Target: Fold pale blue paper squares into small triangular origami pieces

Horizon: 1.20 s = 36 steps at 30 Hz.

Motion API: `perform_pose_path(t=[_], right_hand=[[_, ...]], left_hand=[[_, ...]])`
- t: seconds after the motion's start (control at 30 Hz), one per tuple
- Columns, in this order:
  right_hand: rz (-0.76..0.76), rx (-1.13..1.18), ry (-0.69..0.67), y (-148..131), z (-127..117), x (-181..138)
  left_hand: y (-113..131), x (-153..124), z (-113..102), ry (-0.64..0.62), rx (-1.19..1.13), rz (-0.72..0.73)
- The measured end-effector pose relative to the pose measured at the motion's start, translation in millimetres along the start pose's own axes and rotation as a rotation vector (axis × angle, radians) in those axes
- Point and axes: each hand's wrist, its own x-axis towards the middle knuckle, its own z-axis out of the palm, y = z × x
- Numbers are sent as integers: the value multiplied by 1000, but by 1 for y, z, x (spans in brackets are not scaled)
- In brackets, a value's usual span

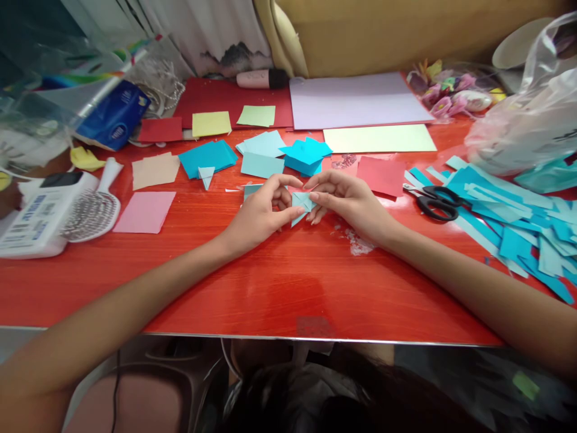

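Note:
A small folded piece of light blue paper (301, 204) is held between both hands just above the red table (252, 282), near its middle. My left hand (261, 210) pinches its left side, thumb and forefinger curled over it. My right hand (347, 195) grips its right side with the fingers pressed together. Part of the paper is hidden under the fingers. Another light blue piece (250, 190) lies just behind my left hand.
Blue paper squares (208, 156) and other coloured sheets lie behind the hands. Black scissors (435, 201) and a heap of blue paper strips (518, 222) are at the right. A hairbrush (92, 210) and a white device (38, 216) sit at the left.

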Motion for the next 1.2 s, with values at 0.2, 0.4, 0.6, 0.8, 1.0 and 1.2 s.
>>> perform_pose_path(t=[0.2, 0.4, 0.6, 0.8, 1.0, 1.2], right_hand=[[5, -34, -34, 2, 0, -1], [10, -89, -39, -3, 2, -3], [-4, -107, -47, -3, 1, -4], [-9, -104, -62, -3, 2, -3], [16, -162, -86, -3, 3, -4], [37, -179, -77, -4, 3, -5]], left_hand=[[0, 1, 0, -78, 2, -33], [2, 0, 0, -105, -19, -86], [1, -1, 0, -102, 78, -109], [4, -3, 0, -114, 156, -109], [7, -5, 1, -153, 171, -100], [7, -4, 0, -152, 203, -80]])
